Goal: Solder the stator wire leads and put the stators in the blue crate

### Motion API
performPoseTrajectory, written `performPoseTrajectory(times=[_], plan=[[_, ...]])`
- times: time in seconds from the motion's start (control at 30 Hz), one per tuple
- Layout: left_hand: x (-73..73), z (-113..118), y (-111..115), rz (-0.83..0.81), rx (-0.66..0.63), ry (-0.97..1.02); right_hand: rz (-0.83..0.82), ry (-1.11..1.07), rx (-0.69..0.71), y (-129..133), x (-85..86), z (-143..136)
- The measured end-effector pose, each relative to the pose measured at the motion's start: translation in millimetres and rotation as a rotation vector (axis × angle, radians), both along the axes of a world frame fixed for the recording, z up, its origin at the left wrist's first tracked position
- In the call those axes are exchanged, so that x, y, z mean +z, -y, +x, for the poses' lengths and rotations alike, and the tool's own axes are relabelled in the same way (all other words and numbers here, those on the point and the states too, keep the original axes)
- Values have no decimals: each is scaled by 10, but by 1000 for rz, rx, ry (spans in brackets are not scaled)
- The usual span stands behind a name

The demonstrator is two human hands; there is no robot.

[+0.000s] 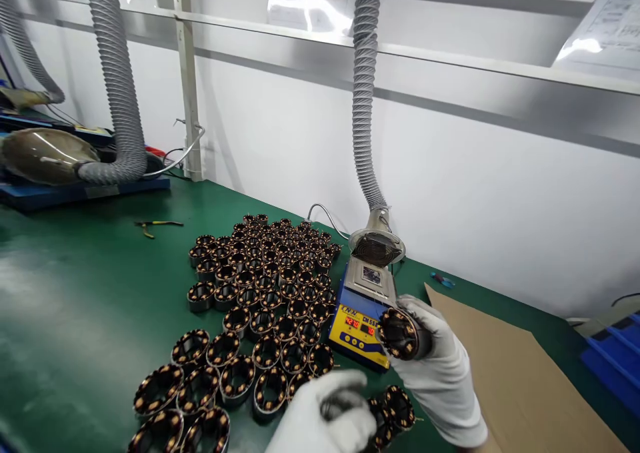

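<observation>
1. My right hand (440, 366), gloved in white, has its fingers wrapped round one wound stator (399, 333), its open face tipped toward me, right in front of the blue and yellow soldering station (361, 309).
2. My left hand (325, 416), also gloved, is low at the near edge of the view; its fingers are curled in, and they seem to grip something dark, but I cannot tell what.
3. Just right of that hand, two loose stators (393, 413) lie on the green bench (75, 319), touching each other.
4. To the left, the batch of stators (255, 306) sits in close rows, running from the near edge to the far middle of the bench.
5. I judge this to be the moment of checking or presenting one stator at the station; the next move calls for a steady grip and for keeping the copper windings clear of my glove.
6. The station's red display shows digits, roughly "420" and "10"; the yellow panel's lettering is too small to read. A fume hose (365, 106) hangs above it, and brown cardboard (510, 373) lies to the right.
</observation>
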State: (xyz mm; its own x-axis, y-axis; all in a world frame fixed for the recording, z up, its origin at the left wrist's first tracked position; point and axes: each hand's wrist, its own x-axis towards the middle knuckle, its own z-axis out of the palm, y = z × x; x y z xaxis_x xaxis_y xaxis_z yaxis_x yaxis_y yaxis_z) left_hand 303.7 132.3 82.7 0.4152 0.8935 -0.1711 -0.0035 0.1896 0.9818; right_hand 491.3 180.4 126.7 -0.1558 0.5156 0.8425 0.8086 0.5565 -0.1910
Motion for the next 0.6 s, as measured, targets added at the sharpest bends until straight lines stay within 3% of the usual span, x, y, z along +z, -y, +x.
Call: performPoseTrajectory(times=[0.13, 0.23, 0.3, 0.37, 0.47, 0.53, 0.6], plan=[[364, 248, -239, 50, -41, 252, -47, 79, 12, 112, 22, -43], [481, 305, -290, 70, -26, 231, -162, -14, 22, 174, 38, -70], [475, 286, -297, 30, 13, 214, -397, -159, 92, 206, 67, -73], [440, 235, -297, 35, 14, 211, -750, -361, 248, 226, 110, -69], [384, 121, -290, 251, -49, 65, -1190, -614, 413, 232, 167, -78], [326, 23, -259, 406, -91, -105, -1326, -630, 400, 215, 187, -88], [225, -100, -186, 421, -96, -225, -1364, -579, 393, 157, 197, -60]])
